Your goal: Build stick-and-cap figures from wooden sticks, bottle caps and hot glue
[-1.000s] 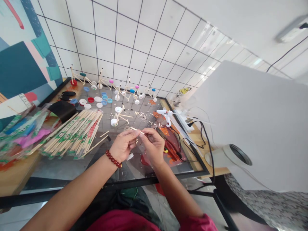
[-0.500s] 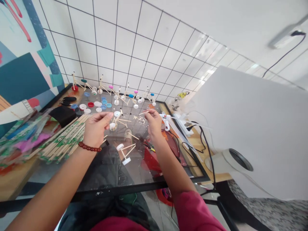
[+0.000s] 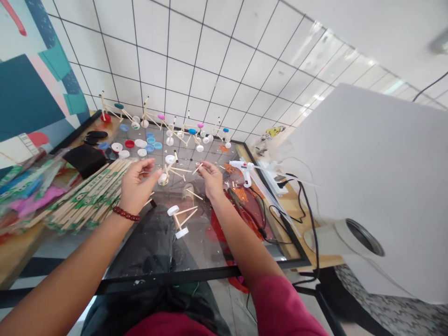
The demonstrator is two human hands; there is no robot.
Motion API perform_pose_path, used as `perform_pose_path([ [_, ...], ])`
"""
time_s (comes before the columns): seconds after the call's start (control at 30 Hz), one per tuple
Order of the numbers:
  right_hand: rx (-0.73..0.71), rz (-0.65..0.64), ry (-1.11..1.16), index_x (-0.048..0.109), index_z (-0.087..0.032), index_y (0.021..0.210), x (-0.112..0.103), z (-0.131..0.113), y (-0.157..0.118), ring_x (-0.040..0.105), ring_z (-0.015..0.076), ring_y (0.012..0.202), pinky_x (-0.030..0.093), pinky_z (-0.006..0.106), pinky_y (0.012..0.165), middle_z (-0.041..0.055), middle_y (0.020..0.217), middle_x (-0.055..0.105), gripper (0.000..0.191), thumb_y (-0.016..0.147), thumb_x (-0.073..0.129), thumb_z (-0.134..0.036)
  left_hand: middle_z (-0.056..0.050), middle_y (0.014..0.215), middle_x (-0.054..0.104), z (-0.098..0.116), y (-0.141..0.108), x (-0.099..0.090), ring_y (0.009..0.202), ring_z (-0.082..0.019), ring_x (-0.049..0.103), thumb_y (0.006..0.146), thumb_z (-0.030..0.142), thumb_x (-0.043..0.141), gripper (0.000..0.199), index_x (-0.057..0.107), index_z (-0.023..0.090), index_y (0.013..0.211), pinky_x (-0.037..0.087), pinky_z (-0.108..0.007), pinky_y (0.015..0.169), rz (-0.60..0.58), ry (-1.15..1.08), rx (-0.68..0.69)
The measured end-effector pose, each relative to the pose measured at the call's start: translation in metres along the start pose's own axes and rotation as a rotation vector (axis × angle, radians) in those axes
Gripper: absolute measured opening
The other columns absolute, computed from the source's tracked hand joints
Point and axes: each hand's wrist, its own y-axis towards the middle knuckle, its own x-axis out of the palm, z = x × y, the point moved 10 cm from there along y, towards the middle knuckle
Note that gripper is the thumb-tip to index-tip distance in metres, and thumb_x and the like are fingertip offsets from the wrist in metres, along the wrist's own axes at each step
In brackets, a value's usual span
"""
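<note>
My right hand (image 3: 211,179) pinches a short wooden stick (image 3: 196,169) between thumb and fingertips, above the glass tabletop (image 3: 206,242). My left hand (image 3: 138,183) is open, thumb and forefinger apart, beside a small stick frame (image 3: 175,172) with bottle-cap wheels; whether the thumb touches the near white cap (image 3: 163,178) I cannot tell. Closer to me lies another stick frame (image 3: 185,217) with two white caps as wheels. A loose pair of sticks (image 3: 194,194) rests between the hands.
Finished-looking stick-and-cap models (image 3: 192,132) line the back edge. Loose bottle caps (image 3: 140,143) lie at the left, near wrapped chopsticks (image 3: 91,196). A white glue gun (image 3: 244,171) with its cord and a power strip (image 3: 271,179) are at the right. Scissors-like black handles (image 3: 96,136) sit back left.
My right hand has moved left and slightly down with the stick, toward the stick frame. My left thumb and forefinger have spread apart from a pinch. The view has shifted slightly.
</note>
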Motion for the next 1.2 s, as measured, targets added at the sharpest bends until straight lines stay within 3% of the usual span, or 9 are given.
perform_pose_path([
  [0.2, 0.049, -0.041, -0.082, 0.071, -0.024, 0.087, 0.003, 0.008, 0.000, 0.080, 0.0185, 0.083, 0.067, 0.033, 0.084, 0.0004, 0.085, 0.082, 0.029, 0.074, 0.095, -0.030, -0.008, 0.121, 0.074, -0.011, -0.001, 0.007, 0.121, -0.028, 0.069, 0.067, 0.034, 0.089, 0.051, 0.075, 0.021, 0.115, 0.055, -0.040, 0.105, -0.033, 0.017, -0.031],
  [0.43, 0.033, -0.118, -0.174, 0.071, -0.024, 0.089, 0.009, 0.013, 0.000, 0.082, 0.0211, 0.086, 0.067, 0.035, 0.086, 0.0004, 0.082, 0.082, 0.033, 0.073, 0.096, -0.039, -0.013, 0.142, 0.069, -0.017, -0.008, 0.020, 0.138, -0.035, 0.063, 0.064, 0.037, 0.091, 0.073, 0.068, 0.021, 0.132, 0.051, -0.052, 0.118, -0.144, 0.122, -0.070],
  [0.77, 0.058, -0.148, -0.211, 0.072, -0.024, 0.085, 0.012, 0.016, 0.002, 0.080, 0.0178, 0.078, 0.066, 0.031, 0.084, -0.0013, 0.079, 0.081, 0.026, 0.072, 0.095, -0.030, -0.014, 0.148, 0.068, -0.030, -0.015, 0.031, 0.141, -0.035, 0.062, 0.063, 0.030, 0.091, 0.076, 0.066, 0.024, 0.134, 0.048, -0.056, 0.122, -0.229, 0.132, -0.162],
  [1.2, 0.012, -0.164, -0.258, 0.072, -0.024, 0.086, 0.012, 0.017, 0.005, 0.081, 0.0186, 0.080, 0.067, 0.032, 0.083, -0.0009, 0.082, 0.082, 0.026, 0.076, 0.094, -0.034, -0.011, 0.140, 0.071, -0.031, -0.015, 0.035, 0.131, -0.033, 0.068, 0.062, 0.026, 0.091, 0.073, 0.069, 0.024, 0.132, 0.050, -0.054, 0.121, -0.244, 0.146, -0.125],
])
